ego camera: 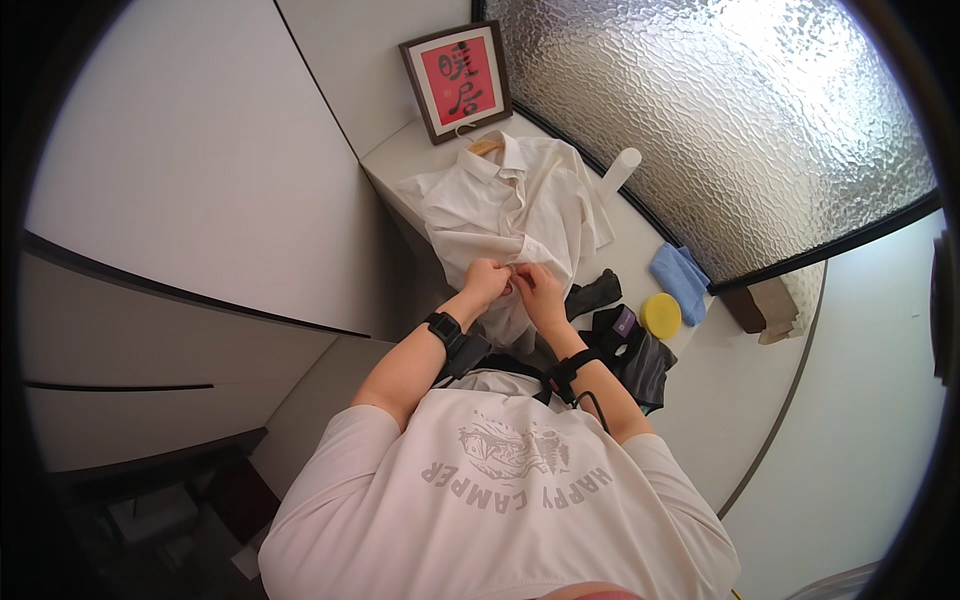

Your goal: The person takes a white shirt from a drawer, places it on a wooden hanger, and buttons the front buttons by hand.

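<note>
A white button-up shirt (480, 202) lies on the white counter, its collar pointing away from me. Inside the collar sits a wooden hanger (486, 147) with its hook sticking out past the neck. My left hand (489, 280) pinches the shirt's front placket low down. Close beside it, my right hand (537, 283) grips the same edge, the fingertips of both nearly touching. The button or buttonhole between the fingers is too small to make out. Below my hands the shirt's hem hangs over the counter's near edge.
A framed red print (459, 81) with writing leans at the back. A white cylinder (621, 171) stands by the textured glass panel (675, 112). On the right are dark folded garments (637, 356), a dark cloth roll (594, 294), a yellow round container (661, 316) and a blue cloth (681, 281).
</note>
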